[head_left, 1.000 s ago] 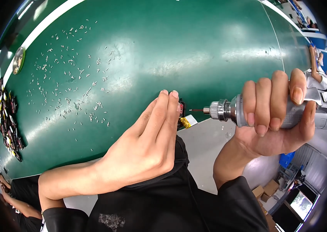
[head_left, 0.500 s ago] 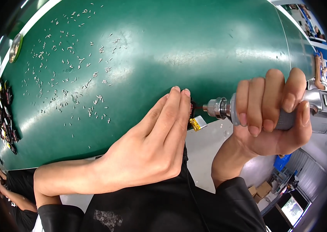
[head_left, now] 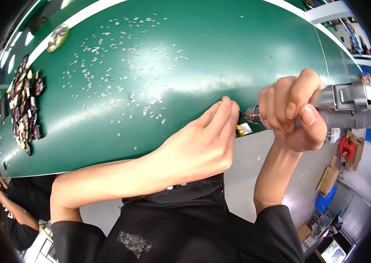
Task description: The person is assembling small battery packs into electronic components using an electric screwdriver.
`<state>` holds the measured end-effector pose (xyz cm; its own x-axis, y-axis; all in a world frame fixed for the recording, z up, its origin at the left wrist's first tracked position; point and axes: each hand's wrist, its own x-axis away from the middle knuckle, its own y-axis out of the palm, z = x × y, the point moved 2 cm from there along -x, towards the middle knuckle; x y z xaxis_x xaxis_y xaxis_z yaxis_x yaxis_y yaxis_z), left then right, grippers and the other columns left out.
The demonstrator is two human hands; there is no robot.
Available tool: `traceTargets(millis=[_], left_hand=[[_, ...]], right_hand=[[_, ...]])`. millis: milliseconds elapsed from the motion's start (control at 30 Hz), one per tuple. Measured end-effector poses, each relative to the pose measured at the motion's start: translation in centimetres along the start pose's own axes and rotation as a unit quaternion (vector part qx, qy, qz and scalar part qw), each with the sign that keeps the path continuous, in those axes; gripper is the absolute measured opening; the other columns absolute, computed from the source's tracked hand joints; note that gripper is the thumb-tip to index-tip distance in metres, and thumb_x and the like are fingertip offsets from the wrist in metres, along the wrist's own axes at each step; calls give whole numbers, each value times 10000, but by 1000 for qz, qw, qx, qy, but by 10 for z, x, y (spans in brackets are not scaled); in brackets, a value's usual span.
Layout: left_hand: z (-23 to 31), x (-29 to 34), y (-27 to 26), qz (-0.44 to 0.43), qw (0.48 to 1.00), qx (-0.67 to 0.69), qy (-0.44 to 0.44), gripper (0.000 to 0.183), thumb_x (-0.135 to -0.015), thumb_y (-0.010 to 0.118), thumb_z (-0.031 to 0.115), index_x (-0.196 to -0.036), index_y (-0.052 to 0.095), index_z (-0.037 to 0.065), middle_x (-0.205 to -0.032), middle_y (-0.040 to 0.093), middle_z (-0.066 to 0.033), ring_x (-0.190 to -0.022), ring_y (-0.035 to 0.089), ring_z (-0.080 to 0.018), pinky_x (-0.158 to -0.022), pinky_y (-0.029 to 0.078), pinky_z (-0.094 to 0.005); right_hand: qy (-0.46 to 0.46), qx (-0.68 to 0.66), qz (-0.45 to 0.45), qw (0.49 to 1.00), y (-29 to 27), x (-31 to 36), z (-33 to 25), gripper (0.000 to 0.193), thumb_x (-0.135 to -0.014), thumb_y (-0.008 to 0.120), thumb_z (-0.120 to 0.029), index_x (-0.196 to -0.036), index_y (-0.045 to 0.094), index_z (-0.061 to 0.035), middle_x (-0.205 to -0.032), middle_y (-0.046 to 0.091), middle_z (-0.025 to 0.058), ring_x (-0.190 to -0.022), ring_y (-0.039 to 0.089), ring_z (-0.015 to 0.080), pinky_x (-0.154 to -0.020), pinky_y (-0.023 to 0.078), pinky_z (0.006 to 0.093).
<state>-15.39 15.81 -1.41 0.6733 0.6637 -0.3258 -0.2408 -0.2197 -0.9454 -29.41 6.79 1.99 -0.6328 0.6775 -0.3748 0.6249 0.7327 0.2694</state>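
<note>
Your right grip [head_left: 292, 109] is closed round the grey power driver [head_left: 352, 119]; your left grip [head_left: 207, 144], fingers together, covers a small dark unit [head_left: 240, 117] at the bench's [head_left: 220, 57] near edge, hold undeterminable. Unit apparently mid-work; loose pieces [head_left: 157, 101] lie unused; heaped units' [head_left: 26, 105] status unclear.

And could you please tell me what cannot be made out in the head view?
In the head view:
Left hand: it hides what lies beneath, beside the silver-and-yellow piece.
Grey tool: rear end cut off by the dark right rim.
Scattered pieces: too small to identify.
</note>
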Motion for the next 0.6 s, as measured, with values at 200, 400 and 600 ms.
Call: traceTargets(millis=[200, 400, 600], left_hand=[[-14, 33, -22, 91, 990, 109, 10, 382, -730, 602, 86, -1049, 574, -121, -1061, 585, -221, -1019, 586, -328, -829, 530, -367], [-84, 160, -79, 68, 911, -122, -388, 510, -764, 626, -33, -1256, 498, 7, -1306, 467, -186, -1200, 450, -383, -997, 387, -457], [-47, 174, -75, 105, 919, -45, -377, 359, -698, 691, -62, -1041, 637, 28, -1119, 578, -134, -1019, 563, -319, -874, 449, -402]], right_hand=[[-133, -184, -97, 969, 3, -2, -26, 143, -813, 652, -119, -892, 545, -66, -504, 494, -31, -365, 442, 74, -405, 426, 207], [-129, -242, 117, 954, -7, 40, -8, 138, -847, 598, -124, -941, 513, -68, -487, 442, -21, -355, 396, 63, -412, 392, 209], [-79, -281, 162, 943, 6, 53, 36, 148, -911, 491, -196, -956, 456, -59, -539, 386, -10, -404, 359, 84, -458, 361, 257]])
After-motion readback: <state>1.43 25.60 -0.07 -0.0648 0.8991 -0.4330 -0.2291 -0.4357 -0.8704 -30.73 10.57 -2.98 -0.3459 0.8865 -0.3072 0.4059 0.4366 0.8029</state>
